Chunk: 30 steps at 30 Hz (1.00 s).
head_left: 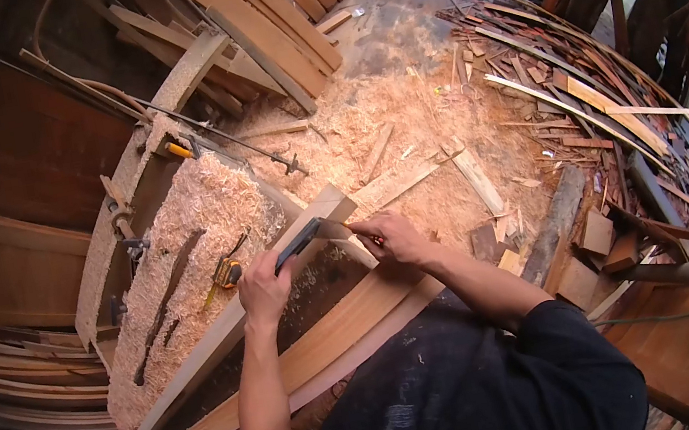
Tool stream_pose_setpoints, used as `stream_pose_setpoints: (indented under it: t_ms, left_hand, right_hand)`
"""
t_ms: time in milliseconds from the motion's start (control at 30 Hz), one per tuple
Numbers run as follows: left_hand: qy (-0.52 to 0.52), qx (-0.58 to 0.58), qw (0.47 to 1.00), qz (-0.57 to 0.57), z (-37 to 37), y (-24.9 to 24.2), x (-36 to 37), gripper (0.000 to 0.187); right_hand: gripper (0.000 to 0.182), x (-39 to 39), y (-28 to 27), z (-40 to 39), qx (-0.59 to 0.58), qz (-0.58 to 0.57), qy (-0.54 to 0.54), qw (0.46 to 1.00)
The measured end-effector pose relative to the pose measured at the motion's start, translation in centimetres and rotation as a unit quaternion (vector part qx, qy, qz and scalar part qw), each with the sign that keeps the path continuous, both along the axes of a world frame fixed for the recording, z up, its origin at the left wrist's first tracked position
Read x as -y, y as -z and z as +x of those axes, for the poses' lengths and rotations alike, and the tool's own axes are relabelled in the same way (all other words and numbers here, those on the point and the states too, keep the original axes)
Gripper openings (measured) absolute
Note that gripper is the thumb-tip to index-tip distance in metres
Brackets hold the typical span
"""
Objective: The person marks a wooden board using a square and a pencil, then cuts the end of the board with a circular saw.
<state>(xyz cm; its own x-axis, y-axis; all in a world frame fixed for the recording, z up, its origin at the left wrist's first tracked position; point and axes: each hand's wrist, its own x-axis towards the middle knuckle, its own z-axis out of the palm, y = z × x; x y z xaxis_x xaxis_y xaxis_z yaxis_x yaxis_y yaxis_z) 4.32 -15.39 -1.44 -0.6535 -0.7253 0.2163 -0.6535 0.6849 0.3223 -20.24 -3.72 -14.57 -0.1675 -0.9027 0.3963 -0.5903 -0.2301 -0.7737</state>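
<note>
My left hand (pixel 262 285) grips the dark handle of a try square (pixel 298 241), pressing it against the edge of a long pale wooden plank (pixel 228 336) that runs diagonally across the bench. The square's metal blade lies across the plank's end (pixel 327 209). My right hand (pixel 394 238) is closed on a thin pencil (pixel 358 230), its tip at the blade on the plank's face. A second, redder board (pixel 330 345) lies alongside, nearer to me.
A sawdust-covered bench (pixel 192 231) holds a yellow tape measure (pixel 229 272) and a dark metal tool (pixel 161 305). Sawdust and offcuts (pixel 404 132) cover the floor; a scrap-strip heap (pixel 579 94) lies right, stacked boards (pixel 266 18) at the back. Wood blocks (pixel 594 237) sit right.
</note>
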Motion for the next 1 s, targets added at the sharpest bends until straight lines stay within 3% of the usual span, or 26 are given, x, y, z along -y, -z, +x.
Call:
stream_pose_setpoints:
  t_ms: [233, 300, 367, 400, 467, 567, 633, 667, 733, 800, 833, 900, 933, 1000]
  left_hand:
    - [0.010, -0.011, 1.000, 0.010, -0.1, -0.1, -0.1, 0.016]
    - [0.036, -0.020, 0.999, 0.001, 0.3, -0.4, -0.1, 0.014]
    - [0.089, -0.031, 0.996, -0.010, 0.6, -1.3, 0.0, 0.011]
    - [0.067, -0.043, 0.996, 0.028, 0.4, -2.4, -0.6, 0.006]
    - [0.086, -0.110, 0.987, 0.083, -0.3, -5.0, -0.9, 0.013]
    - [0.092, -0.231, 0.951, 0.184, -2.3, -6.4, -0.8, 0.015]
    - [0.084, -0.300, 0.914, 0.261, -3.7, -6.7, -1.1, 0.016]
    - [0.122, -0.209, 0.925, 0.293, -2.8, -5.7, 0.4, 0.025]
    - [0.210, -0.218, 0.891, 0.338, -3.5, -3.7, 3.0, 0.044]
    - [0.218, -0.182, 0.875, 0.392, -3.7, -1.9, 6.8, 0.093]
    - [0.182, -0.095, 0.892, 0.404, -3.1, 0.8, 8.5, 0.097]
    - [0.106, 0.078, 0.899, 0.418, -2.5, 6.1, 11.1, 0.105]
    - [0.043, 0.280, 0.842, 0.458, -5.2, -0.2, 8.3, 0.095]
    - [0.103, 0.197, 0.858, 0.463, -4.2, 2.8, 8.3, 0.092]
  right_hand:
    - [0.023, -1.9, -5.3, -1.1, 0.047, -0.081, 0.028, 0.995]
    - [0.024, -3.3, -4.7, -2.4, 0.148, 0.016, 0.077, 0.986]
    - [0.029, -4.4, -5.2, -4.0, 0.140, -0.010, 0.098, 0.985]
    - [0.031, -4.7, -6.5, -4.3, 0.098, -0.018, 0.100, 0.990]
    - [0.035, -5.8, -10.7, -5.8, 0.011, -0.027, 0.101, 0.995]
    - [0.040, -5.4, -14.1, -7.5, -0.038, -0.063, 0.047, 0.996]
    - [0.026, -6.3, -14.3, -9.3, 0.053, 0.066, -0.022, 0.996]
    - [0.021, -7.0, -14.7, -10.3, 0.050, 0.102, -0.028, 0.993]
    - [0.010, -8.9, -15.3, -11.7, 0.022, 0.125, -0.005, 0.992]
    - [0.009, -11.3, -13.5, -13.3, 0.003, 0.095, 0.045, 0.995]
    - [0.008, -12.6, -12.3, -13.7, -0.004, 0.082, 0.068, 0.994]
    - [0.008, -15.3, -10.3, -13.8, 0.090, 0.095, 0.143, 0.981]
    - [0.008, -16.4, -9.7, -13.9, 0.135, 0.102, 0.180, 0.969]
    - [0.008, -18.1, -9.2, -13.8, 0.182, 0.106, 0.233, 0.949]
